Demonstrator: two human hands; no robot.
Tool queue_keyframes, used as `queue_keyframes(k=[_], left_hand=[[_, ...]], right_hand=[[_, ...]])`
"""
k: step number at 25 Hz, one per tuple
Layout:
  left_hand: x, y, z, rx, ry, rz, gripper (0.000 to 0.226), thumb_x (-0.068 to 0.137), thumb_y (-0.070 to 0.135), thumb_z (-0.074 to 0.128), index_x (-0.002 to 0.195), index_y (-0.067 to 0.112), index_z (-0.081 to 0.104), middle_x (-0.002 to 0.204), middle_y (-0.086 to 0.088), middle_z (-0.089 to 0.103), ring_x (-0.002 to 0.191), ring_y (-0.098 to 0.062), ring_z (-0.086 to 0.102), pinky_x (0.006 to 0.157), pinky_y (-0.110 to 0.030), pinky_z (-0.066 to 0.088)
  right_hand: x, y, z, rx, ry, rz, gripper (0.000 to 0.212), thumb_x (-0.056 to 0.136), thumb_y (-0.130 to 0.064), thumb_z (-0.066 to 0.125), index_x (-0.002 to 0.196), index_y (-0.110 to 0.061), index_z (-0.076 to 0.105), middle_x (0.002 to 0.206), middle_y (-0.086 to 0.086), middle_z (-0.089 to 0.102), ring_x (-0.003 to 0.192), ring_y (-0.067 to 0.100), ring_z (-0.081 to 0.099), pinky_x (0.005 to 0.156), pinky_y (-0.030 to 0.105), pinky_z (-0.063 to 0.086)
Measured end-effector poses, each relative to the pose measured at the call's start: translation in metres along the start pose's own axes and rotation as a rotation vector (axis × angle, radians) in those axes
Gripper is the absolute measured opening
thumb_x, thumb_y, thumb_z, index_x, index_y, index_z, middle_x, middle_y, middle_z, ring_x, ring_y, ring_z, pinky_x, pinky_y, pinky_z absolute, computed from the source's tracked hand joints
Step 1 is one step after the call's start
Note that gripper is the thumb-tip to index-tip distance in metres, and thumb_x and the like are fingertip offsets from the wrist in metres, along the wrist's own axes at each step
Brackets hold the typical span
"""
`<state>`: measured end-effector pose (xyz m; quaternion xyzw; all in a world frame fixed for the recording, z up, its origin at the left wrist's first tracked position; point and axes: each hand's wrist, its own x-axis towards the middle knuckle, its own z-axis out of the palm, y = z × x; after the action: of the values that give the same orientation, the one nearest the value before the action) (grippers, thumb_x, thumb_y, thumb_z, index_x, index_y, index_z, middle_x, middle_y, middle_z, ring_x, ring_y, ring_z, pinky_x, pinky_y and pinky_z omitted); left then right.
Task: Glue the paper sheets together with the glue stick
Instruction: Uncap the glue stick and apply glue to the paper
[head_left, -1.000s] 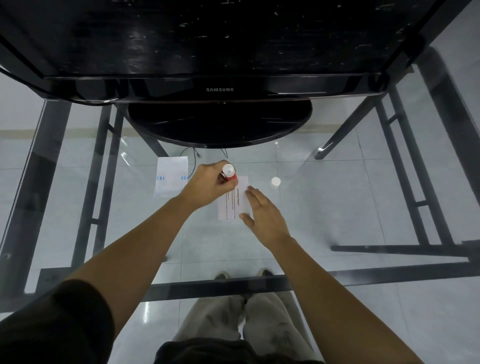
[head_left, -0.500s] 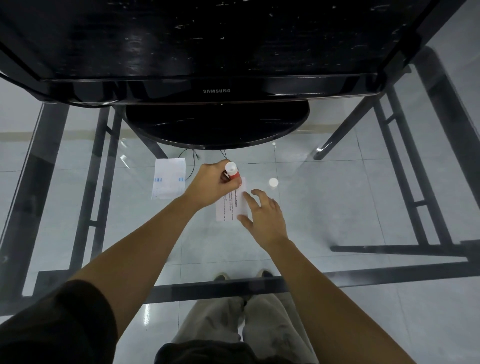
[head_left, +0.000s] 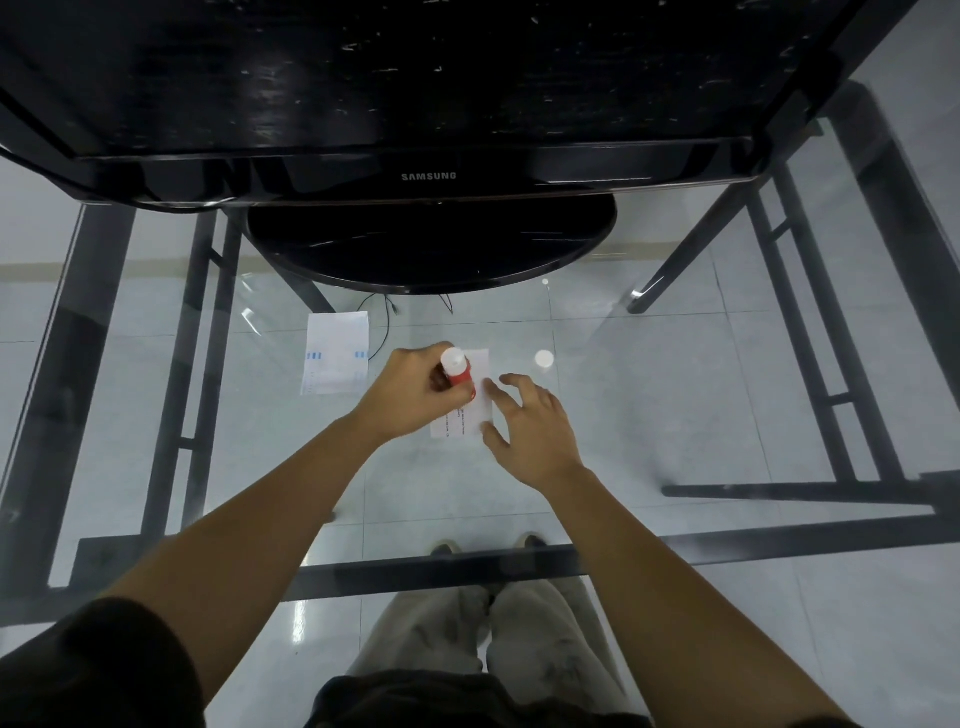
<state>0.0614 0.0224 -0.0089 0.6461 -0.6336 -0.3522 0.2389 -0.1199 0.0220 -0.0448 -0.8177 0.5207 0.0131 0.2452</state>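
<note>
Since approx. 1 s ago the glue stick (head_left: 457, 370), red w/ white end, clenched in the left hand (head_left: 410, 392), has been drawn nearer along the small paper sheet (head_left: 475, 397); gluing judged underway. Right hand (head_left: 530, 431), spread and grasping nothing, pins it on smooth glass. Second sheet (head_left: 336, 358) lies flat, apart.

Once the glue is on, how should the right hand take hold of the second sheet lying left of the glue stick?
My judgement: pinch the second sheet at its near right corner, coming from the right. It lies flat on the glass table, so slide a fingertip under that edge. The left hand holds the glue stick beside it.
</note>
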Motion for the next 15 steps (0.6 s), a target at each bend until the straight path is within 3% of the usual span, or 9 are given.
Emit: queue_keyframes(k=[4,8,12,15], left_hand=[[-0.006,-0.004,0.003,0.010,-0.098,0.031,0.015,0.076,0.026,0.068,0.085,0.016,0.062,0.077,-0.002,0.069,0.066,-0.010,0.062,0.057,-0.016,0.048],[-0.001,-0.007,-0.001,-0.008,-0.014,0.025,0.014,0.079,0.028,0.067,0.088,0.020,0.059,0.081,0.002,0.068,0.066,-0.003,0.060,0.057,-0.005,0.044],[-0.009,-0.008,0.005,-0.008,-0.100,0.045,0.013,0.076,0.028,0.068,0.083,0.019,0.061,0.073,0.002,0.068,0.063,-0.006,0.061,0.058,-0.017,0.048],[-0.003,-0.006,0.004,-0.018,-0.042,0.034,0.014,0.079,0.028,0.067,0.088,0.018,0.060,0.079,0.001,0.069,0.063,-0.006,0.060,0.055,-0.011,0.046]], right_hand=[[0.001,0.006,-0.007,-0.059,-0.013,-0.043,0.051,0.093,-0.039,0.047,0.141,-0.026,0.034,0.147,0.003,0.034,0.134,0.024,0.035,0.113,0.036,0.024],[0.005,0.008,-0.010,-0.087,-0.035,-0.062,0.054,0.092,-0.041,0.049,0.141,-0.027,0.033,0.146,0.003,0.035,0.133,0.023,0.035,0.113,0.037,0.023],[0.005,0.010,-0.010,-0.097,-0.039,-0.068,0.054,0.091,-0.043,0.050,0.140,-0.027,0.035,0.145,0.002,0.036,0.133,0.023,0.036,0.112,0.038,0.024],[0.006,0.011,-0.012,-0.083,-0.050,-0.080,0.056,0.090,-0.043,0.052,0.140,-0.027,0.035,0.144,0.002,0.036,0.132,0.023,0.035,0.112,0.038,0.024]])
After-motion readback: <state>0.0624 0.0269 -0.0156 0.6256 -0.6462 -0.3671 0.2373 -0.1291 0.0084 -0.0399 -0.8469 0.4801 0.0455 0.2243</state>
